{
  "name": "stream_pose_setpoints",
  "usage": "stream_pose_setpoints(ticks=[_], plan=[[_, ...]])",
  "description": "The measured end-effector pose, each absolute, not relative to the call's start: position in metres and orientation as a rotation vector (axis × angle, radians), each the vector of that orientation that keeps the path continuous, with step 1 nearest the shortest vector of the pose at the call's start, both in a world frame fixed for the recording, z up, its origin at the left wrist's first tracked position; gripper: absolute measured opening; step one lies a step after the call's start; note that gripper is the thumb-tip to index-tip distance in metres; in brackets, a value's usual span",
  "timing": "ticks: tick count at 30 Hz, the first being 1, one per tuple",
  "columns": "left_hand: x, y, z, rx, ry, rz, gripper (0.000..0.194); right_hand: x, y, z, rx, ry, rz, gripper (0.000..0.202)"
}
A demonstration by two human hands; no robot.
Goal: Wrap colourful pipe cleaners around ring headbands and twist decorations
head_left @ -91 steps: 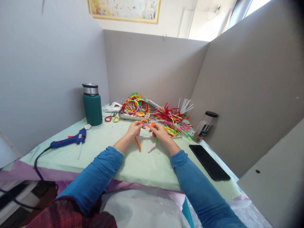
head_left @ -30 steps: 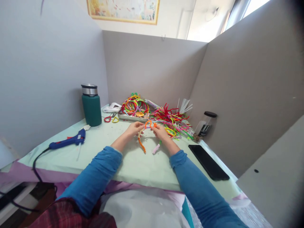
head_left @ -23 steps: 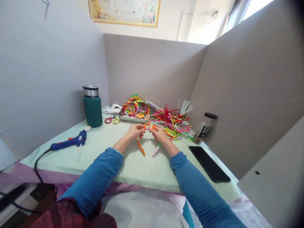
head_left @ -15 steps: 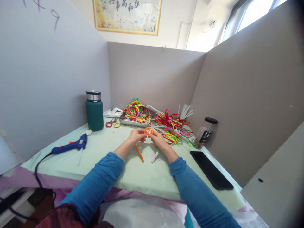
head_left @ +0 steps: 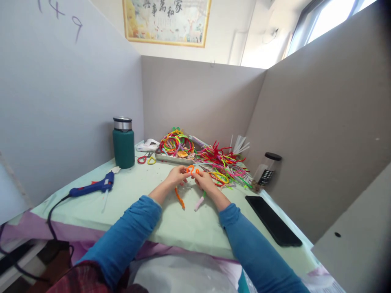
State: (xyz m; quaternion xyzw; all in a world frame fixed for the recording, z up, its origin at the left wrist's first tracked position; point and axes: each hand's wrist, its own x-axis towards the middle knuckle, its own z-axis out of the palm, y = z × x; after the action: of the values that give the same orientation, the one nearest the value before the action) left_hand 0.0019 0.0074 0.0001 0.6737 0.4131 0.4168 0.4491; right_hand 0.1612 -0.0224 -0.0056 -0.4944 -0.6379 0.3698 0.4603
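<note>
Over the middle of the table, my left hand (head_left: 178,176) and my right hand (head_left: 204,180) are pinched close together. Between their fingertips is a bent orange pipe cleaner (head_left: 190,168), curled into small loops; both hands hold it. Below my left hand lies an orange fuzzy piece (head_left: 180,199) with a dark tip. A pale pink wrapped piece with a green end (head_left: 199,202) lies below my right hand. My fingers partly hide the loops.
Behind my hands, a metal tray (head_left: 174,159) holds coloured pipe cleaners, with a loose pile (head_left: 224,162) beside it. To the left are a green bottle (head_left: 124,148), a blue glue gun (head_left: 91,189) and scissors (head_left: 146,159). A black phone (head_left: 273,221) and a clear jar (head_left: 266,173) are at right.
The whole view has shifted slightly. My hands stay close together on the orange pipe cleaner, whose loops have turned a little.
</note>
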Motion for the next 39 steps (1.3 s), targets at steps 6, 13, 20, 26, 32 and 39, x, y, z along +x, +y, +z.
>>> stream_pose_setpoints(ticks=[6, 13, 20, 26, 32, 39], plan=[[0.001, 0.004, 0.004, 1.692, 1.016, 1.028, 0.041, 0.160, -0.025, -0.003, -1.218, -1.477, 0.992, 0.026], [0.001, -0.004, 0.011, 1.631, 0.898, 1.053, 0.037, 0.156, -0.031, 0.001, -1.168, -1.395, 1.128, 0.024], [0.004, -0.009, 0.014, 1.676, 0.946, 1.047, 0.033, 0.154, -0.033, 0.001, -1.127, -1.431, 1.155, 0.017], [0.005, -0.006, 0.014, 1.646, 1.050, 1.154, 0.036, 0.156, -0.029, -0.001, -1.072, -1.334, 1.205, 0.022], [0.001, -0.008, 0.017, 1.572, 1.029, 1.046, 0.039, 0.160, -0.030, 0.004, -1.084, -1.220, 1.235, 0.025], [0.002, -0.006, 0.012, 1.659, 0.955, 1.013, 0.026, 0.159, -0.029, 0.002, -1.094, -1.288, 1.186, 0.022]])
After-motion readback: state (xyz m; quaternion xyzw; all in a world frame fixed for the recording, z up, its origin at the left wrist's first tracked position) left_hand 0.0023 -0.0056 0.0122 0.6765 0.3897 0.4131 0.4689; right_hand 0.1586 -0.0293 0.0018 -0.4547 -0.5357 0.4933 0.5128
